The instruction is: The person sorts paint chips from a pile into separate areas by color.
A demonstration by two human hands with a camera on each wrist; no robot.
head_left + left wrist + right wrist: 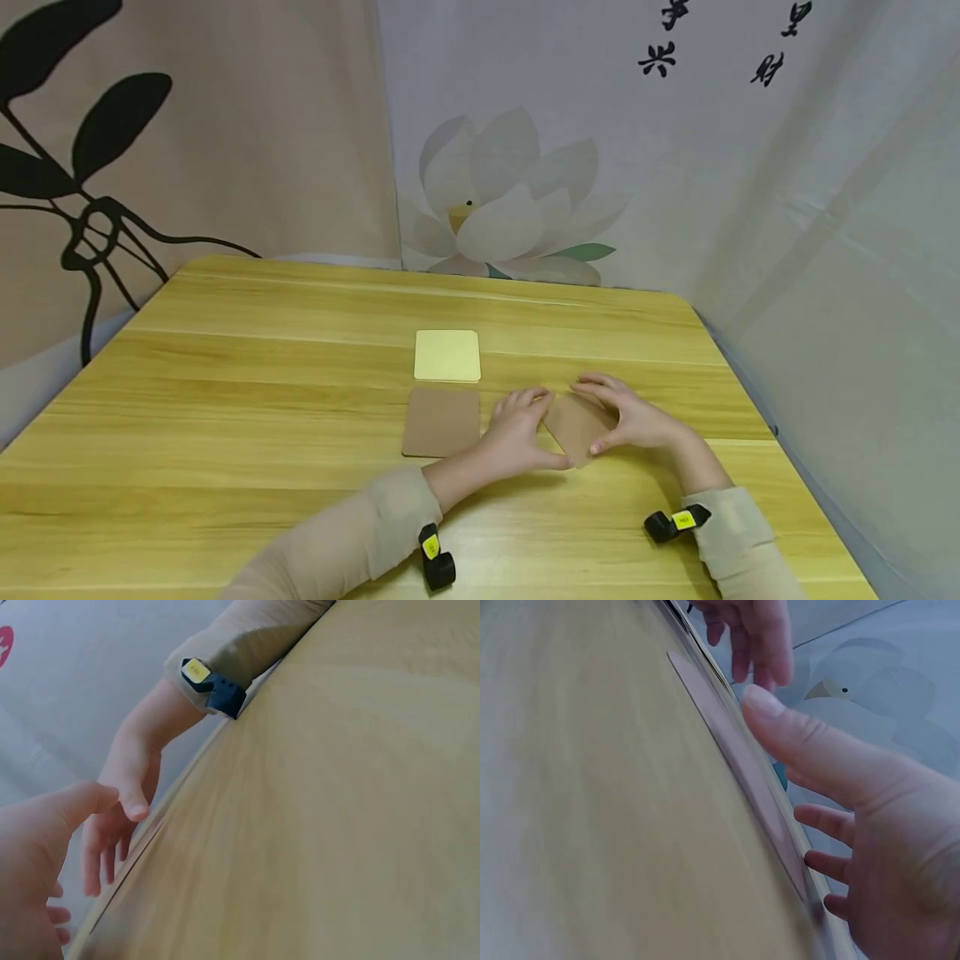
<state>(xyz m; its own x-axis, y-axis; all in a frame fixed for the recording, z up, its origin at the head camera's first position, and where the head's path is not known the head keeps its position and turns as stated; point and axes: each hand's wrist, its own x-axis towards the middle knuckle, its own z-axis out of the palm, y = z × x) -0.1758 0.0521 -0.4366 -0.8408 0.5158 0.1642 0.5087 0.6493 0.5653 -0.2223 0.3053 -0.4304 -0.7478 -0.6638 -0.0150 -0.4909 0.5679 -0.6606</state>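
Note:
A thin brown square board (576, 427) lies flat on the table, turned cornerwise between the two hands. Along its left side is my left hand (517, 437), thumb and fingers spread, fingertips right at its edges. My right hand (637, 419) arches over the right side with thumb and fingers apart. In the right wrist view the board (739, 761) shows as a low slab, with the right hand (900, 840) beside it and the left hand (754, 634) beyond. Only a thin edge of it appears in the left wrist view, past the left hand (34, 855).
Another brown square board (441, 422) lies left of the left hand, partly behind that wrist. Just behind it is a pale yellow board (447, 356) with rounded corners. The wooden table (247, 400) backs onto a curtain (300, 125) with printed leaves and a lotus.

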